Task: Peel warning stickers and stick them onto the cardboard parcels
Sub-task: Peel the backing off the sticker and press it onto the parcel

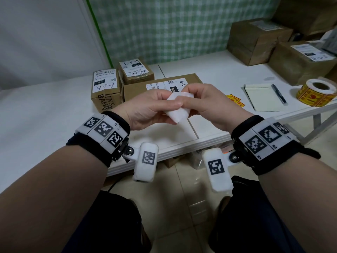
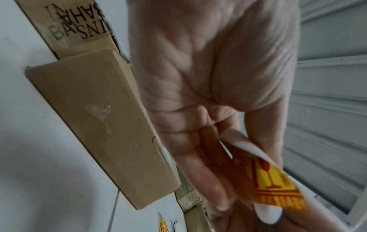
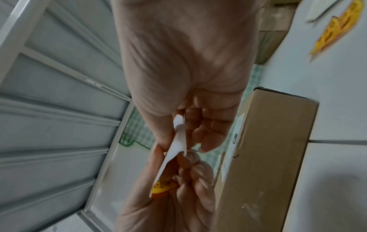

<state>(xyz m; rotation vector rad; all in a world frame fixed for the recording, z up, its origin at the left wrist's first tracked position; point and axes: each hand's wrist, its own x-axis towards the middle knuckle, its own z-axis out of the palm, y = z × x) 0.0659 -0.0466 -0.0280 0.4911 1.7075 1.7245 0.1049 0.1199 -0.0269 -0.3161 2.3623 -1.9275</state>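
Yellow-and-red warning sticker [image 2: 274,186] on its white backing is pinched by left hand [image 1: 147,110] and right hand [image 1: 209,105], printed side down, probably so a corner can get picked loose above the flat brown cardboard parcel [image 1: 138,88].

A white desk [image 1: 209,73] stands against the back wall, its top made of 2 panels meeting at a seam. Behind it hangs a green-and-white checked covering [image 1: 173,24], edged on the left by a green strip; left of that the wall [image 1: 45,33] is plain white. The floor [image 1: 184,207] is glossy pale tile. A white metal desk leg [image 1: 317,123] shows at right.
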